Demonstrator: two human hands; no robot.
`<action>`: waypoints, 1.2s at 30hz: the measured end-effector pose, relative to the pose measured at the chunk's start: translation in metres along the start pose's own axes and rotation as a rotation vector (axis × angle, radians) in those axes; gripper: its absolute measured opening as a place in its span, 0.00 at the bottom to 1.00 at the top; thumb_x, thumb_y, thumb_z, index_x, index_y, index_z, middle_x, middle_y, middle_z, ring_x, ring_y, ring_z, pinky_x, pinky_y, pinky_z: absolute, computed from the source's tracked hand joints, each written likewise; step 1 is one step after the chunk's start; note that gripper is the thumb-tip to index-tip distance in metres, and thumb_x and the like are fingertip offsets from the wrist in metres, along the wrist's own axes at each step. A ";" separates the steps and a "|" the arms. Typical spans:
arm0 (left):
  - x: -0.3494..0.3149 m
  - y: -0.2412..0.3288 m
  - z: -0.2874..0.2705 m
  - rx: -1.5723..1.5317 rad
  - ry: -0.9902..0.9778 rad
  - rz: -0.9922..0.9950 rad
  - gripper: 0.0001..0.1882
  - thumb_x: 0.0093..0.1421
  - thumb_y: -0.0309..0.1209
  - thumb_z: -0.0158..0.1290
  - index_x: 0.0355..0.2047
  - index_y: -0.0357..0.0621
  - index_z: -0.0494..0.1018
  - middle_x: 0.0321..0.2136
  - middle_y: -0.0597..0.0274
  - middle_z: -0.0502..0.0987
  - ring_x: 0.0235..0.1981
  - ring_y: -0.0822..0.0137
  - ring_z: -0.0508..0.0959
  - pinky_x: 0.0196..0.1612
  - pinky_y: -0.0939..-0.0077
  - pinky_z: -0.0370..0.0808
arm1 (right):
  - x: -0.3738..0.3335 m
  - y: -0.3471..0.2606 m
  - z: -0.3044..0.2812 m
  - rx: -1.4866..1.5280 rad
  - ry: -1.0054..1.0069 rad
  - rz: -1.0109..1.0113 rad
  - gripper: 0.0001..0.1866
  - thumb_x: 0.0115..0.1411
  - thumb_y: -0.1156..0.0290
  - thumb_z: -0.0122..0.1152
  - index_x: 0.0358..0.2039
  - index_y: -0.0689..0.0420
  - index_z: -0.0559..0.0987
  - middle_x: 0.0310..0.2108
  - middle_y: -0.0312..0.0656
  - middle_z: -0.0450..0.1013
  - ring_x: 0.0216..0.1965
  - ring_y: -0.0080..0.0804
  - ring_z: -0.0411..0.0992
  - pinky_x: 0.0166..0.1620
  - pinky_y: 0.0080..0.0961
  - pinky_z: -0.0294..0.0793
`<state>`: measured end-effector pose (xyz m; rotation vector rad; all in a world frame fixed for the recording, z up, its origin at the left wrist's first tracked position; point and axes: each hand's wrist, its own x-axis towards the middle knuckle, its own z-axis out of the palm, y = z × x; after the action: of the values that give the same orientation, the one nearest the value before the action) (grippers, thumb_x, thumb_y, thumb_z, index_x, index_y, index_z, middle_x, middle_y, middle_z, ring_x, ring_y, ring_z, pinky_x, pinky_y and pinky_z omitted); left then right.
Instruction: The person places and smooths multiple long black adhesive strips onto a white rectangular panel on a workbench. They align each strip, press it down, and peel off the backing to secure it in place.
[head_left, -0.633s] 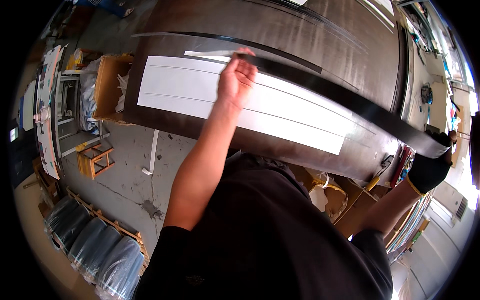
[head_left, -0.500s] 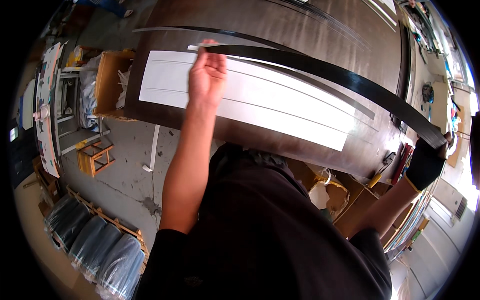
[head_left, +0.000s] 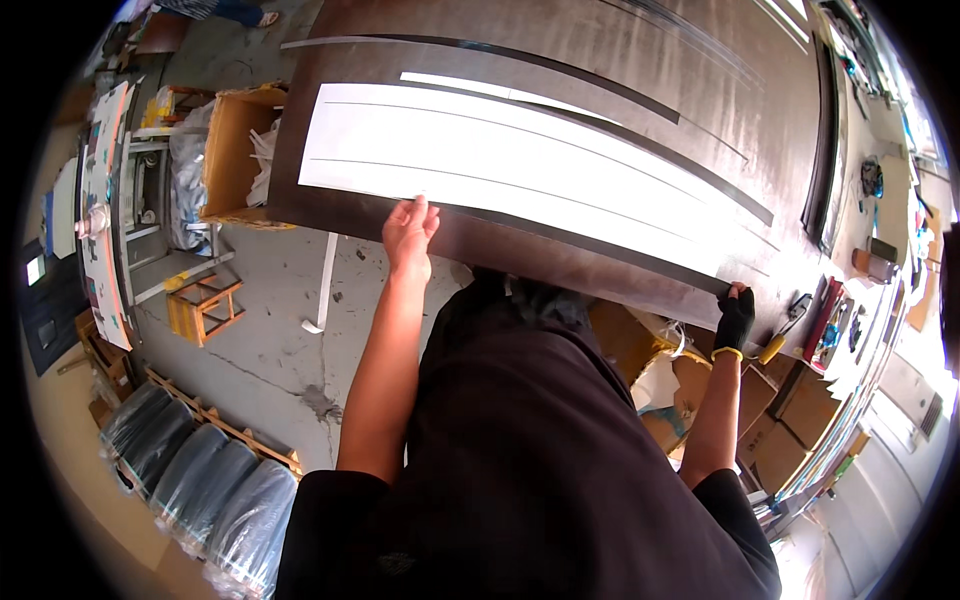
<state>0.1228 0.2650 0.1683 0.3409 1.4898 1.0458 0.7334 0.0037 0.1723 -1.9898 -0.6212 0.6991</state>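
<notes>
A long white sheet (head_left: 480, 150) with thin dark lines across it lies on the dark brown table (head_left: 480, 232). Along its near edge runs a narrow black strip (head_left: 640, 256), seen nearly edge-on. My bare left hand (head_left: 408, 240) pinches the strip's left end beside the sheet's near edge, palm partly turned up. At the other end, past the sheet's right corner, my right hand (head_left: 736, 316) in a black fingerless glove closes its fingers on the strip.
Beyond the sheet lie another dark strip (head_left: 560, 68) and a white strip (head_left: 455, 84). A yellow-handled tool (head_left: 771, 348) rests near the table's right front corner. An open cardboard box (head_left: 232, 160) stands left of the table; wrapped dark rolls (head_left: 190, 470) sit on the floor at lower left.
Both hands have come nearer to my body, bringing the black strip from above the sheet's far side down to its near edge. My right hand has also moved left.
</notes>
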 end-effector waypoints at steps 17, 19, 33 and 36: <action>-0.007 -0.042 0.013 0.934 0.048 0.588 0.14 0.68 0.37 0.70 0.39 0.39 0.81 0.29 0.59 0.86 0.28 0.66 0.85 0.37 0.66 0.83 | 0.011 0.024 0.041 -0.629 0.354 -0.195 0.16 0.68 0.70 0.75 0.53 0.58 0.82 0.43 0.43 0.83 0.45 0.32 0.81 0.53 0.33 0.80; -0.014 -0.044 0.024 0.983 -0.070 0.715 0.11 0.68 0.34 0.69 0.38 0.40 0.82 0.29 0.60 0.86 0.29 0.65 0.85 0.38 0.66 0.83 | -0.009 -0.036 0.067 -0.759 0.424 -0.253 0.15 0.66 0.72 0.75 0.51 0.58 0.81 0.43 0.42 0.81 0.46 0.34 0.80 0.52 0.36 0.79; -0.006 -0.046 0.071 1.251 -0.175 0.623 0.15 0.67 0.41 0.67 0.35 0.41 0.83 0.30 0.56 0.86 0.34 0.53 0.87 0.41 0.56 0.82 | -0.098 -0.118 0.300 -0.566 -0.446 -0.194 0.15 0.68 0.54 0.69 0.39 0.53 0.83 0.35 0.52 0.84 0.40 0.60 0.83 0.42 0.53 0.79; -0.010 -0.043 0.073 1.278 -0.191 0.594 0.15 0.66 0.41 0.67 0.33 0.42 0.82 0.31 0.55 0.85 0.36 0.50 0.87 0.42 0.53 0.82 | -0.102 -0.116 0.305 -0.605 -0.404 -0.206 0.14 0.68 0.54 0.69 0.38 0.52 0.83 0.35 0.50 0.85 0.40 0.58 0.83 0.42 0.53 0.80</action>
<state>0.2059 0.2638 0.1517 1.8001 1.7471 0.3066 0.4340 0.1693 0.1672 -2.2889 -1.3931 0.8629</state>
